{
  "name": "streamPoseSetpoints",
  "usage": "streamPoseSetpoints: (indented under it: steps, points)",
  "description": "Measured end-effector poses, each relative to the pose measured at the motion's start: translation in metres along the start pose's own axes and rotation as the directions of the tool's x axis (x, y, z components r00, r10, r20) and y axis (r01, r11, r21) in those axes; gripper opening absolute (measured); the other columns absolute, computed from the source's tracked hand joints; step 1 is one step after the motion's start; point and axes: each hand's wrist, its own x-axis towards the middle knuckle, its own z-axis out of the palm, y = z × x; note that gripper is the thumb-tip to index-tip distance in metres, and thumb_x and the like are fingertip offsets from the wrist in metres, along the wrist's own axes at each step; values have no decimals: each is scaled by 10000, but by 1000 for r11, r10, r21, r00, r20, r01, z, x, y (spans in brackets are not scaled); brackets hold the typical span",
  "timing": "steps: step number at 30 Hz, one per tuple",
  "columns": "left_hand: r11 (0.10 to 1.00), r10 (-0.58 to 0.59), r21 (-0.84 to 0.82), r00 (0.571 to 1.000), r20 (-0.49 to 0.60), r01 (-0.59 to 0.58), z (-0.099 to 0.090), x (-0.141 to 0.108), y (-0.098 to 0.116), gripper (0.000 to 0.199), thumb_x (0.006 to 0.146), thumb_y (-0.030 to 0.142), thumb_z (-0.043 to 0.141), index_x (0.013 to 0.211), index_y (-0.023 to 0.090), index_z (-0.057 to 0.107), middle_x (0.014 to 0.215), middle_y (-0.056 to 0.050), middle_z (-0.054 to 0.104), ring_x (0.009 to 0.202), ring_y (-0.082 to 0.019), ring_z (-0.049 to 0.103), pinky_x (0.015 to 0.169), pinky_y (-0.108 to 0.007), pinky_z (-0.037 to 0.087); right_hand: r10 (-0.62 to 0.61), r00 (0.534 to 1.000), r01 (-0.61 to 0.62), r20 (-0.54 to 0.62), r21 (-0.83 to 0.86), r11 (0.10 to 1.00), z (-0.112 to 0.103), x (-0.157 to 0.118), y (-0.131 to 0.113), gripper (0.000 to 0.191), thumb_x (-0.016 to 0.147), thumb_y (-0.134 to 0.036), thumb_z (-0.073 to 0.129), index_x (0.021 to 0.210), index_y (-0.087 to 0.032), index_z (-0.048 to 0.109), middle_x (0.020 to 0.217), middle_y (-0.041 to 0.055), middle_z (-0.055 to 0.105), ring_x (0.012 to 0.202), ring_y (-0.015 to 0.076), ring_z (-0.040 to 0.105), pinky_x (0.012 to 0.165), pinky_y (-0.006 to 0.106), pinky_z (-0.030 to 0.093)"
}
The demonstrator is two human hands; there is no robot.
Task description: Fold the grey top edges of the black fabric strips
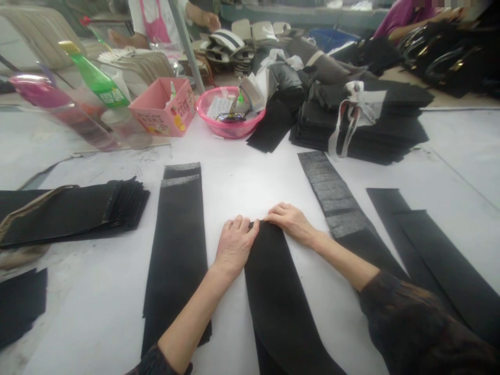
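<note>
A long black strip of material (279, 291) runs from the table's front edge up to both my hands. My left hand (235, 242) is closed on the left corner of its far end, fingers pinching the edge. At the right corner of that same end, my right hand (291, 221) pinches with thumb and fingers together. Left of it lie black strips (175, 250) with grey bands at their far end. On the right are strips with several grey bands (332, 192), partly under my right forearm. Two plain black strips (437, 250) lie farther right.
A thick stack of black pieces (78, 213) sits at the left, with more black pieces (21, 304) below. Behind stand a pink box (164, 112), a pink basin (230, 127), bottles (94, 75) and a tied black bundle (390, 122). Two other people are across the table.
</note>
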Motion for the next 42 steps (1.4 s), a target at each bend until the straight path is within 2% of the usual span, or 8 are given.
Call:
streamPoseSetpoints:
  steps: [6,12,17,26,36,38,42]
  points:
    - [999,17,-30,1000,-20,-18,3,1,-1,359,903,172,506,1261,196,528,1162,-113,537,1132,-265,457,959,-420,389,-58,998,60,39,-48,997,-7,-2,8,195,956,-226,488,1061,-239,652,996,41,619,949,172,510,812,294,416]
    - [999,42,-9,999,21,-42,1,4,-1,434,904,183,503,1333,242,473,1085,-102,546,1065,-268,480,915,-424,413,-99,993,105,62,-101,989,-8,-6,7,244,960,-217,477,1156,-246,619,1018,52,603,950,176,502,813,301,407]
    - [997,73,29,996,45,-74,-3,9,2,417,909,185,490,1324,220,476,1072,-112,545,1062,-282,479,881,-436,425,-71,996,79,61,-129,988,-6,-10,5,260,962,-210,470,1182,-230,607,1041,64,596,972,187,499,824,316,404]
    - [996,82,39,995,52,-84,-5,10,4,419,907,166,485,1323,214,474,1077,-118,546,1062,-278,481,866,-437,422,-38,999,42,39,-96,995,-10,-17,13,247,950,-210,498,1150,-272,631,1078,53,593,1008,178,506,832,300,424]
    - [989,107,88,988,115,-117,-12,18,10,471,897,159,492,1359,230,432,1045,-110,539,999,-281,476,809,-429,427,21,1000,-21,-9,-32,999,-5,-27,9,302,938,-185,507,1212,-257,614,1128,76,587,1078,198,507,928,351,447]
    - [989,107,87,988,107,-117,-12,18,10,477,893,156,497,1359,231,429,1041,-112,542,995,-279,476,801,-428,429,57,998,-57,-19,22,998,-5,-28,10,333,924,-137,514,1207,-275,622,1150,67,588,1103,195,507,958,362,440]
    - [990,108,80,992,70,-113,-12,16,11,468,888,145,500,1344,230,444,1046,-116,547,989,-278,479,796,-428,430,201,978,-188,-54,190,964,-7,-28,11,342,910,-86,494,1133,-281,666,1151,42,603,1083,160,541,909,302,485]
